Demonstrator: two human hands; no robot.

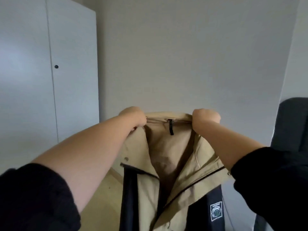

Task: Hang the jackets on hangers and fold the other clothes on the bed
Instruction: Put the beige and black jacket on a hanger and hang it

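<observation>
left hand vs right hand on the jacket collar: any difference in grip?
The left hand grips the left end of the beige jacket collar. The right hand grips the right end, with the black hanging loop between them. The left sleeve sits far up the arm, baring a long forearm; the right sleeve sits nearer the wrist. Shared: both hands curl over the collar's top edge at about the same height.
</observation>
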